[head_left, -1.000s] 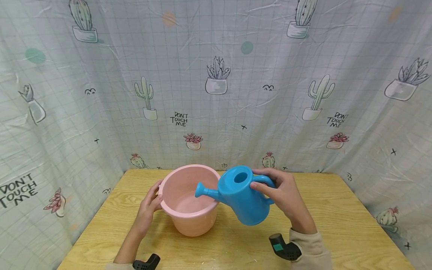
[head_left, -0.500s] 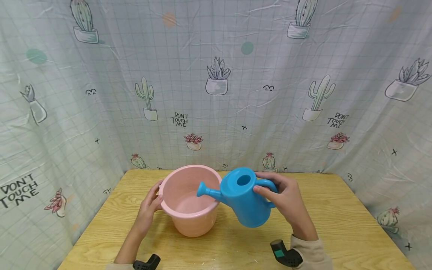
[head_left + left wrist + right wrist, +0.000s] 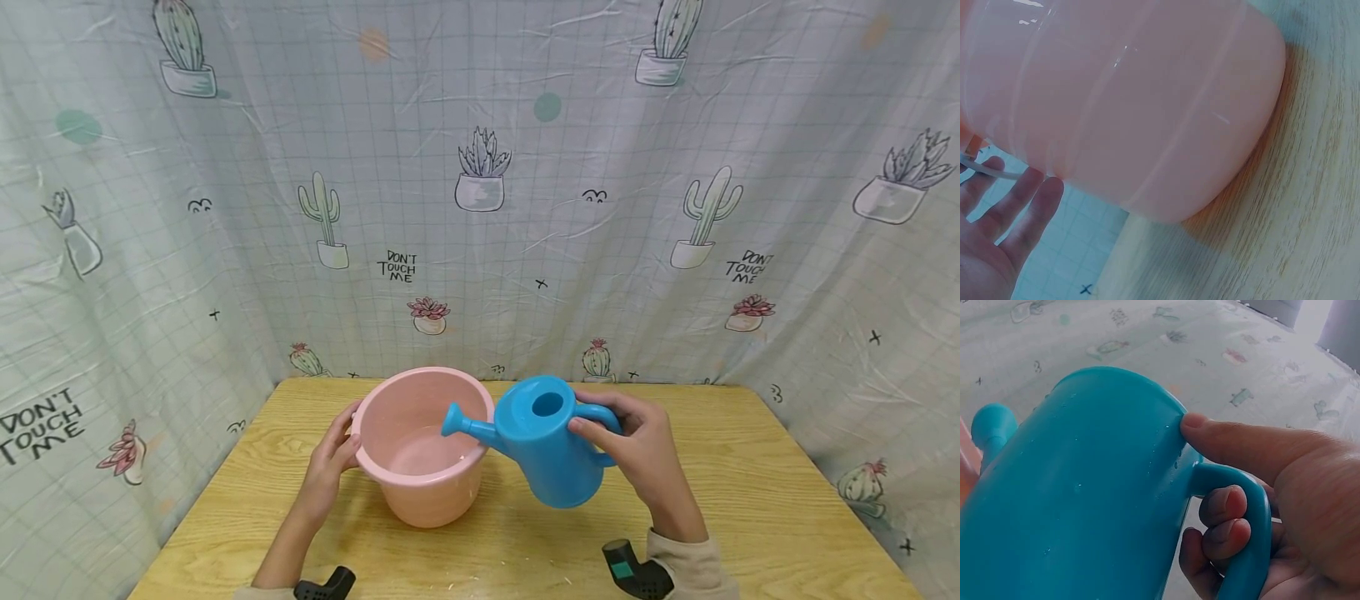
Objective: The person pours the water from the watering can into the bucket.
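A pink bucket (image 3: 431,500) stands on the wooden table. My left hand (image 3: 330,454) holds its left side near the rim, thumb toward the front and fingers farther back. In the left wrist view, the fingers (image 3: 1038,203) touch the bucket's outer wall beside a thin white handle (image 3: 988,170). My right hand (image 3: 637,437) grips the handle of a blue watering can (image 3: 558,458), its fingers curled through the loop and the thumb on the can's upper edge. The can leans left, off the table, with its spout (image 3: 472,427) over the bucket's right rim. Droplets dot its side; no stream shows.
The wooden table (image 3: 750,500) extends to both sides of the bucket. Behind it and at the sides hangs a cactus-print curtain (image 3: 540,225). Black wrist devices show near both sleeves, the right one (image 3: 637,571) close to the table's front.
The watering can and my right hand have shifted slightly right and down, the spout drawing a little toward the bucket's right rim. My left hand and the bucket stay put.
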`<state>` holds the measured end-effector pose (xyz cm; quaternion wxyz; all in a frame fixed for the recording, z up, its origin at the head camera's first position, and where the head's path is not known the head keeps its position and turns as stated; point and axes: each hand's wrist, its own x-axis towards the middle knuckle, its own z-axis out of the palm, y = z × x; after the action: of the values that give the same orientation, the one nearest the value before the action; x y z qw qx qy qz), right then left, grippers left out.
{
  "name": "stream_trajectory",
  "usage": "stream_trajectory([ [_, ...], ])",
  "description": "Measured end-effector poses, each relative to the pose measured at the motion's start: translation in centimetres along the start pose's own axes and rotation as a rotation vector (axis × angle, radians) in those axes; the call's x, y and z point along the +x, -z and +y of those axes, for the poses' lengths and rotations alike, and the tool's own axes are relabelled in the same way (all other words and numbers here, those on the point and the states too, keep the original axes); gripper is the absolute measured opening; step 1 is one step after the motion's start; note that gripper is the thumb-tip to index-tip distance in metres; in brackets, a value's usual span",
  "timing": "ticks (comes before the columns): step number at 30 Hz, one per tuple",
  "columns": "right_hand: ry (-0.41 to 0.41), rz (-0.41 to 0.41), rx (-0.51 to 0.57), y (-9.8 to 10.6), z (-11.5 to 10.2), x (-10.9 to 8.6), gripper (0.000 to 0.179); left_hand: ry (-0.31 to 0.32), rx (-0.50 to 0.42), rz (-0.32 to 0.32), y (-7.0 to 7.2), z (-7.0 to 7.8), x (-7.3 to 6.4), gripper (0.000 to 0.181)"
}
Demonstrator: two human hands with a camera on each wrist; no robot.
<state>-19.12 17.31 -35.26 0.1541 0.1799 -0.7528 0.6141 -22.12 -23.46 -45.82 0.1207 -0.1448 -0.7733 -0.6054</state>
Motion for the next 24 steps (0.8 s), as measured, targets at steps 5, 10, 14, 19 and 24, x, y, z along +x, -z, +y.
stream_trajectory([
  [5,-0.006,0.025,0.027,-0.09,0.16,-0.19,0.037,0.000,0.001,0.001,0.00,0.08,0.01,0.050],
  [10,-0.001,0.052,0.041,-0.16,0.31,-0.30,0.036,-0.004,-0.001,-0.002,0.00,0.07,0.03,0.050],
  [14,-0.036,0.078,0.032,-0.11,0.38,-0.47,0.036,-0.006,-0.004,-0.006,0.02,0.04,0.06,0.050],
  [19,-0.081,0.109,0.017,0.20,0.50,-0.55,0.036,-0.003,-0.003,-0.007,0.06,0.04,0.09,0.050],
  [24,-0.086,0.157,0.026,0.62,0.85,-0.54,0.032,-0.001,-0.006,-0.010,0.06,0.07,0.10,0.050],
])
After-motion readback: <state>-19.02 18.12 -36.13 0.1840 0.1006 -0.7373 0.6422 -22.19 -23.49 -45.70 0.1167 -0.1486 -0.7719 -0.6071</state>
